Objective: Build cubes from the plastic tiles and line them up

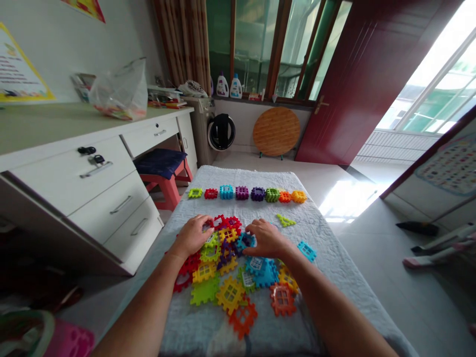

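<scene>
A pile of flat, colourful interlocking plastic tiles point(230, 277) lies on a table covered with a grey-white cloth point(334, 277). My left hand point(193, 234) rests on the pile's upper left, fingers curled over red and yellow tiles. My right hand point(265, 239) rests on the pile's upper right, fingers bent onto a blue tile point(245, 241). Whether either hand grips a tile is unclear. A row of several assembled tile cubes point(247, 193) stands along the far side. A lone green piece point(285, 220) and a lone blue tile point(307, 250) lie to the right.
A white desk with drawers point(74, 173) stands at left, with a plastic bag point(119, 91) on top and a stool point(163, 171) beneath. A round wooden board point(275, 131) leans on the far wall. A broom point(420, 227) lies on the floor at right.
</scene>
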